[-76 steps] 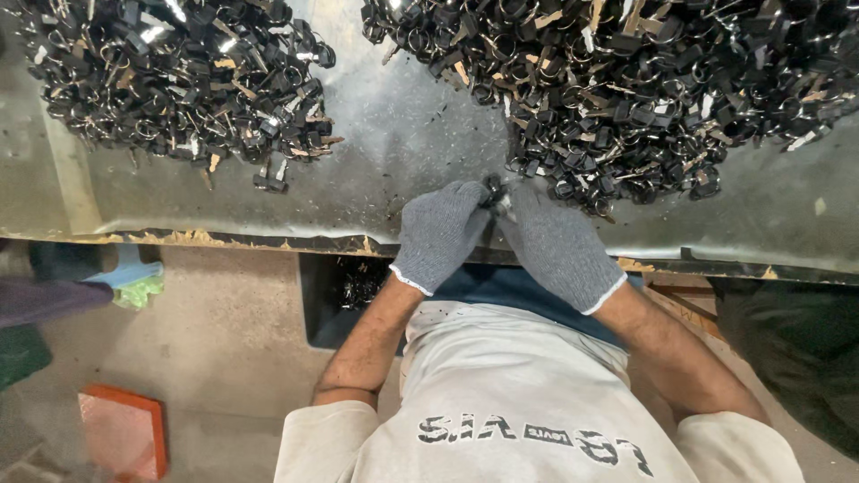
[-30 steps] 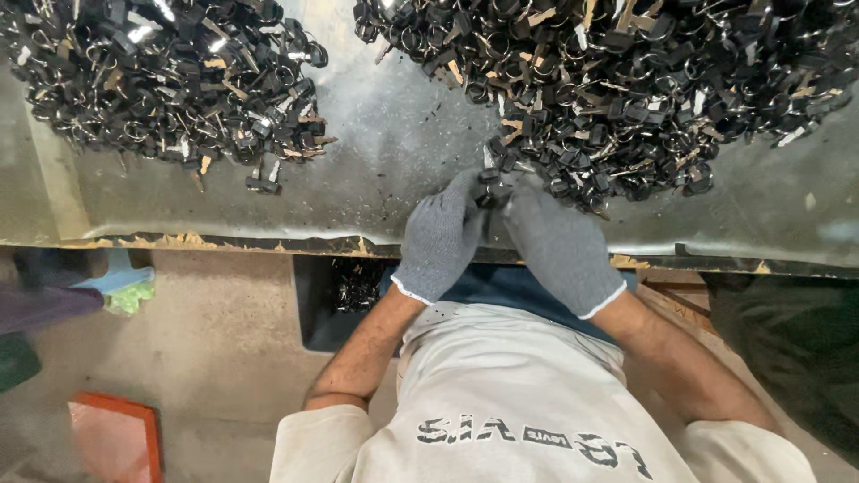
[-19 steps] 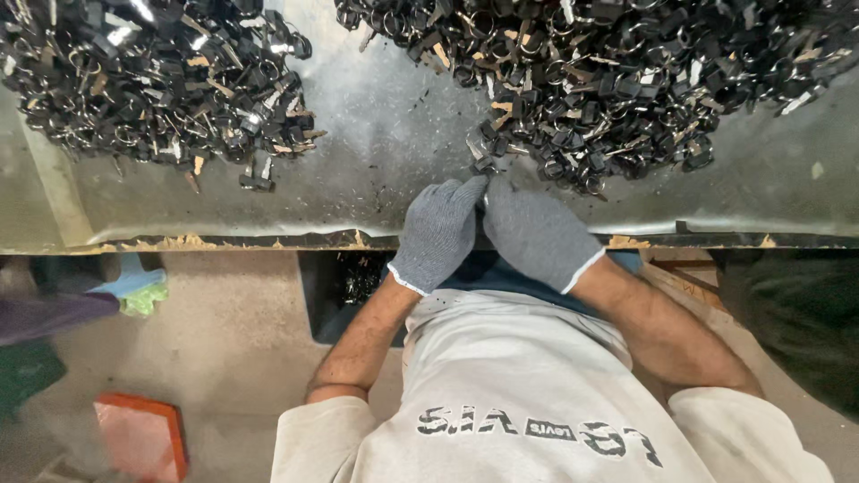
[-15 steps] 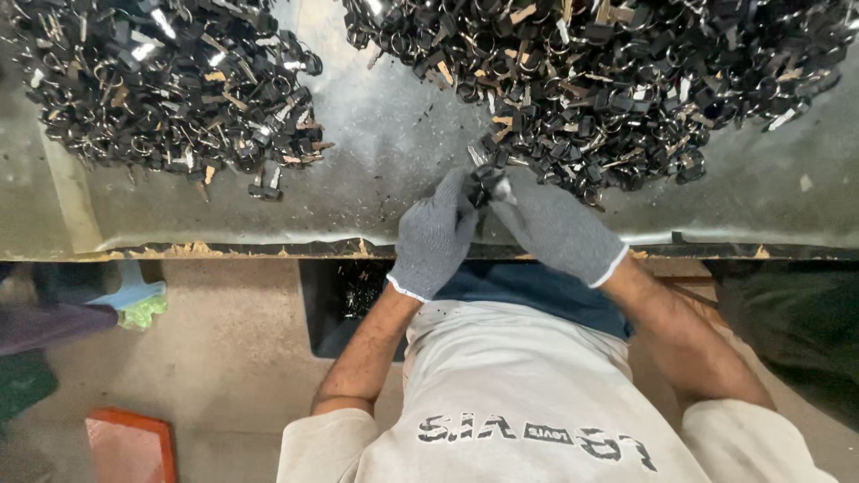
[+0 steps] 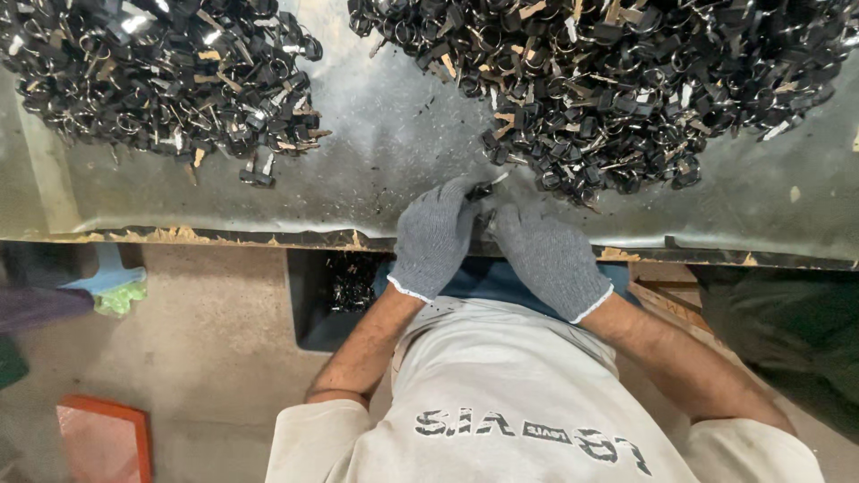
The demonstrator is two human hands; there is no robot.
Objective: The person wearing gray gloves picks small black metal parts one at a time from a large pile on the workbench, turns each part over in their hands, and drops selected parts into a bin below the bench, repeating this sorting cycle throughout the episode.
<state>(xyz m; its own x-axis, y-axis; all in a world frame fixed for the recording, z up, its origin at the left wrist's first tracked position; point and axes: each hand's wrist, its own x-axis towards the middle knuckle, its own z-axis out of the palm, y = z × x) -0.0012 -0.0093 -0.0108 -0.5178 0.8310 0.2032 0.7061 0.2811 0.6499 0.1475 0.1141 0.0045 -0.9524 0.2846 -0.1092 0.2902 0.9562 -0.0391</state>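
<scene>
While both gloved hands meet at the near edge of the metal bench, a small dark part sits pinched between them, roughly at the centre of the view. The left hand, in a grey knit glove, is curled with its fingertips closed on the part from the 9 o'clock side. The right hand, gloved alike, is also curled, its fingers bent in toward the same part from 3 o'clock; whether it grips the part firmly or merely steadies it cannot be told, as the fingertips hide the contact. The part itself is mostly hidden by the gloves, and only a dark body with a pale tip shows.

At 1 o'clock from the hands lies a large heap of black ringed pieces, its nearest edge just beside the right hand's fingertips. A second heap of like pieces lies at 10 o'clock, well apart from both hands, with a few strays at its near fringe. Bare grey bench surface separates the two heaps.

Below the bench edge, at 7 o'clock from the hands, a dark bin holds more black pieces. An orange tray lies on the floor at far 8 o'clock.
</scene>
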